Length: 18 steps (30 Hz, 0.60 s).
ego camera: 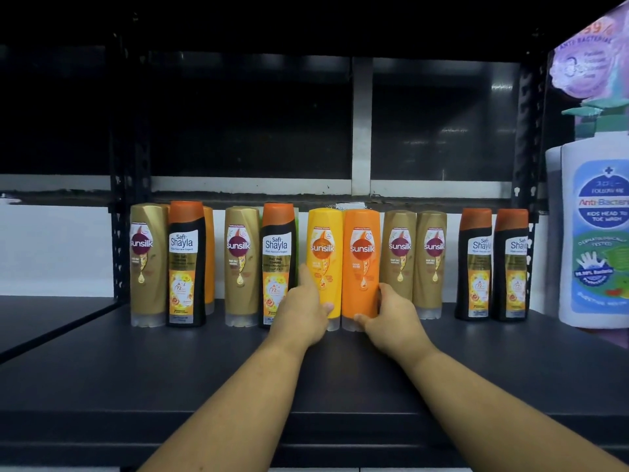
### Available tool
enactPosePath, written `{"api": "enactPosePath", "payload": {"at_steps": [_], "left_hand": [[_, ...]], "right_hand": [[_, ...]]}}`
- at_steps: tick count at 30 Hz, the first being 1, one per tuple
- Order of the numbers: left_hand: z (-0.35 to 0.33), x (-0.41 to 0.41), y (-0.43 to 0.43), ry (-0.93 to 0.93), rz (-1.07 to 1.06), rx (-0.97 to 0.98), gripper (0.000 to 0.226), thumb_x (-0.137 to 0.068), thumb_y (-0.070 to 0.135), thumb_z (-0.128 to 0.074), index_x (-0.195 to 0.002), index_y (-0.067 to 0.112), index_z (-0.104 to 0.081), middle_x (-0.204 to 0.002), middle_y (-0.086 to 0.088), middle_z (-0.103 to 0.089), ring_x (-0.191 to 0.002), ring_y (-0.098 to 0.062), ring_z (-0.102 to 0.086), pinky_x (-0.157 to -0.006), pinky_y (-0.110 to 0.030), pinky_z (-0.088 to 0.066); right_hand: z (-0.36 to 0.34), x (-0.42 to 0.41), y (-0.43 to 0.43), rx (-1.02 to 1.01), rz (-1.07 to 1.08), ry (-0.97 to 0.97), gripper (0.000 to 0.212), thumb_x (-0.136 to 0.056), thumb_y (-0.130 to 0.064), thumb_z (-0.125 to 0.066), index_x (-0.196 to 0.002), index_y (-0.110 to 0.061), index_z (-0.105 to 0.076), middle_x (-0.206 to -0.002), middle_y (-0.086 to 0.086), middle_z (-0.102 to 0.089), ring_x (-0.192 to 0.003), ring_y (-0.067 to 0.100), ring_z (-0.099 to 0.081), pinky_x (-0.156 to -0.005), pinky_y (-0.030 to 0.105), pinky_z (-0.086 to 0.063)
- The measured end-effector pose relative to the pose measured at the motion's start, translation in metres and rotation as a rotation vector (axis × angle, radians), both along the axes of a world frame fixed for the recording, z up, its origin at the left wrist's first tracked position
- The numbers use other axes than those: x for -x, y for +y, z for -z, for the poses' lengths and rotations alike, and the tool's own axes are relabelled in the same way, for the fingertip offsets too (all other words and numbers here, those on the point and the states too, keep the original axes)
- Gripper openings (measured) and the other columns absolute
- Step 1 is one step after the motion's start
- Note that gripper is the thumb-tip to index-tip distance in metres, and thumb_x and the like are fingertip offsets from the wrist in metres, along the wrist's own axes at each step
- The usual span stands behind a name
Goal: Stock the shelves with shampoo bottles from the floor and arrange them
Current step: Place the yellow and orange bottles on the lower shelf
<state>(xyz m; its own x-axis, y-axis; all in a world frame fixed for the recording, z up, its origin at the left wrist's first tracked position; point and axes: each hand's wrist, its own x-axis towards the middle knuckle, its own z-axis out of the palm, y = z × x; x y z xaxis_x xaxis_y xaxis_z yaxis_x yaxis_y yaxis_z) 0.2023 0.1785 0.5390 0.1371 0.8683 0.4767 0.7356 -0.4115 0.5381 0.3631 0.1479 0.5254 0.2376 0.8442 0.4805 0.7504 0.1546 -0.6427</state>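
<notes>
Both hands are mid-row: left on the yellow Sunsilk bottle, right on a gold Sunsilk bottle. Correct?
Not quite. The head view shows the right hand gripping the orange Sunsilk bottle, not a gold one. The left hand is on the yellow Sunsilk bottle, as you said.

The left hand (301,310) hides part of the yellow bottle (325,247), the right hand (391,315) part of the orange bottle (361,233). Right of both, a white bottle (594,229) is cut off.
</notes>
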Motion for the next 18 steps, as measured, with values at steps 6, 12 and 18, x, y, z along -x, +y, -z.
{"api": "enactPosePath", "payload": {"at_steps": [6, 12, 18], "left_hand": [[0.0005, 0.0050, 0.0004, 0.045, 0.006, 0.038, 0.070, -0.098, 0.022, -0.068, -0.150, 0.016, -0.020, -0.134, -0.010, -0.057, -0.122, -0.032, -0.058, -0.094, -0.039, -0.047], [0.0007, 0.0028, 0.0004, 0.041, -0.004, 0.051, 0.074, -0.099, 0.021, -0.067, -0.153, 0.017, -0.016, -0.135, -0.010, -0.056, -0.123, -0.031, -0.058, -0.098, -0.042, -0.049], [0.0017, 0.0030, 0.0030, 0.057, -0.016, 0.053, 0.075, -0.100, 0.021, -0.065, -0.155, 0.015, -0.014, -0.135, -0.011, -0.057, -0.123, -0.031, -0.058, -0.097, -0.041, -0.049]], "right_hand": [[-0.0001, -0.0002, 0.0009, -0.005, 0.031, -0.019, 0.056, -0.089, -0.027, -0.074, -0.137, -0.014, -0.048, -0.135, 0.006, -0.059, -0.122, 0.027, -0.058, -0.097, 0.038, -0.050], [0.0014, -0.0008, 0.0026, -0.008, 0.035, -0.038, 0.056, -0.089, -0.026, -0.074, -0.137, -0.014, -0.048, -0.136, 0.007, -0.059, -0.122, 0.029, -0.058, -0.098, 0.039, -0.050], [0.0020, -0.0006, 0.0042, -0.005, 0.045, -0.052, 0.053, -0.090, -0.026, -0.073, -0.135, -0.013, -0.049, -0.133, 0.007, -0.061, -0.119, 0.028, -0.059, -0.094, 0.036, -0.050]]}}
